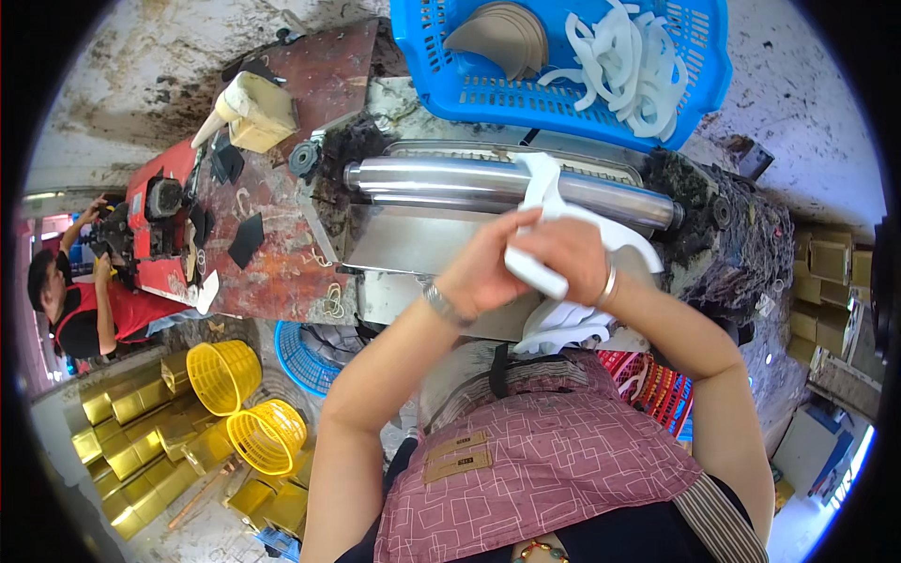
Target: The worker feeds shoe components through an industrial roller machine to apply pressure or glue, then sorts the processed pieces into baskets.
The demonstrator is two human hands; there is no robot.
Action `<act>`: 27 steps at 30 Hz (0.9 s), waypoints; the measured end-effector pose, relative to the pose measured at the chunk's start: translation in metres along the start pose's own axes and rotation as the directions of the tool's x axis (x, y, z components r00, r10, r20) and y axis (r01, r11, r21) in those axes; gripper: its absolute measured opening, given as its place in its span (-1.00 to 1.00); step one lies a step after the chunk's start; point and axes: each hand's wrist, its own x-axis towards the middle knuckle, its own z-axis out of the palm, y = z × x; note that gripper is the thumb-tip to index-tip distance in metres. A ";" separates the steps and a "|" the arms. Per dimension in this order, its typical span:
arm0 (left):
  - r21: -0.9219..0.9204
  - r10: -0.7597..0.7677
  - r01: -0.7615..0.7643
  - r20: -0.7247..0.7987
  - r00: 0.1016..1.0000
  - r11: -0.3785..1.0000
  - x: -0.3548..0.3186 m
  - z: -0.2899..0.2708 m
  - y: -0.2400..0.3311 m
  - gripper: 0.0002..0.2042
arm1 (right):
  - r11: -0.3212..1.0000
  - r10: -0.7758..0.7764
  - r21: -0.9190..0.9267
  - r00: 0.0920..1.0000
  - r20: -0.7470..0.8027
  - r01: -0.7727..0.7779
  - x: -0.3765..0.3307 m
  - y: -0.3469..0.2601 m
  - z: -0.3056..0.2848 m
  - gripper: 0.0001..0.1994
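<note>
In front of a shiny metal roller [441, 176] my two hands meet over several white curved strips. My right hand [574, 251] is closed around them, slightly blurred, with one curved strip [633, 242] sticking out to its right. The rounded end of a white strip [537, 272] shows between the hands, and the fingers of my left hand [483, 267] close against it. Another white strip [541, 178] reaches up across the roller. Below the hands, a small pile of white curved strips [563, 328] lies at the machine's near edge. My fingertips are partly hidden.
Behind the roller stands a blue basket [507, 103] with white strips and brown curved pieces. Dark fluff coats the machine's ends. Left is a worn red tabletop [272, 272] with black scraps and a yellowish block [263, 117]. Yellow baskets [223, 375] stand lower left; a co-worker [84, 310] is far left.
</note>
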 end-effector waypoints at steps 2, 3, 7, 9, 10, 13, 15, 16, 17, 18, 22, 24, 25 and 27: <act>0.007 -0.047 0.047 -0.013 0.999 0.999 -0.011 -0.006 -0.025 -0.67 | 0.995 -0.064 0.077 0.998 0.027 0.062 -0.019 -0.020 0.001 -0.64; 0.005 -0.064 0.064 -0.066 0.996 0.998 -0.017 -0.010 -0.036 -0.66 | 0.987 -0.092 0.140 0.993 0.068 0.082 -0.032 -0.029 0.003 -0.67; 0.094 -0.158 0.180 -0.206 0.966 0.979 -0.037 -0.031 -0.069 -0.62 | 0.969 -0.144 0.223 0.976 0.166 0.105 -0.074 -0.057 0.029 -0.72; 0.141 -0.187 0.228 -0.260 0.947 0.963 -0.043 -0.036 -0.078 -0.64 | 0.922 -0.070 0.384 0.961 0.266 -0.039 -0.079 -0.070 0.037 -0.70; 0.132 -0.178 0.216 -0.248 0.952 0.968 -0.046 -0.038 -0.082 -0.67 | 0.920 -0.107 0.392 0.972 0.210 0.017 -0.076 -0.073 0.038 -0.70; 0.098 -0.106 0.132 -0.237 0.966 0.986 -0.057 -0.042 -0.086 -0.70 | 0.899 -0.252 0.432 0.892 0.375 0.072 -0.055 -0.077 0.017 -0.70; 0.077 0.010 0.005 -0.190 0.982 0.997 -0.065 -0.048 -0.086 -0.72 | 0.921 -0.053 0.389 0.975 0.216 -0.036 -0.038 -0.067 -0.001 -0.71; 0.070 0.001 0.018 -0.271 0.963 0.997 -0.069 -0.051 -0.085 -0.72 | 0.961 0.195 0.189 0.979 0.065 -0.204 -0.032 -0.059 -0.011 -0.68; 0.143 -0.020 0.062 -0.283 0.959 0.988 -0.072 -0.056 -0.083 -0.75 | 0.903 0.427 -0.011 0.901 -0.081 -0.429 -0.026 -0.049 -0.009 -0.68; 0.222 -0.026 0.113 -0.359 0.933 0.969 -0.076 -0.061 -0.082 -0.77 | 0.726 0.681 -0.221 0.726 0.100 -0.651 -0.023 -0.043 -0.007 -0.71; 0.417 0.100 0.042 -0.314 0.944 0.908 -0.100 -0.071 -0.083 -0.80 | 0.688 0.697 -0.462 0.685 0.210 -0.559 -0.034 -0.025 0.023 -0.75; 0.464 0.240 -0.106 -0.241 0.940 0.879 -0.121 -0.069 -0.078 -0.80 | 0.773 0.593 -0.380 0.791 0.149 -0.508 -0.045 -0.022 0.030 -0.76; 0.404 0.331 -0.215 -0.245 0.911 0.889 -0.128 -0.067 -0.072 -0.81 | 0.767 0.635 -0.262 0.751 0.182 -0.586 -0.049 -0.022 0.031 -0.79; 0.230 0.472 -0.427 -0.201 0.858 0.875 -0.134 -0.060 -0.062 -0.78 | 0.747 0.663 -0.141 0.714 0.225 -0.650 -0.053 -0.026 0.029 -0.82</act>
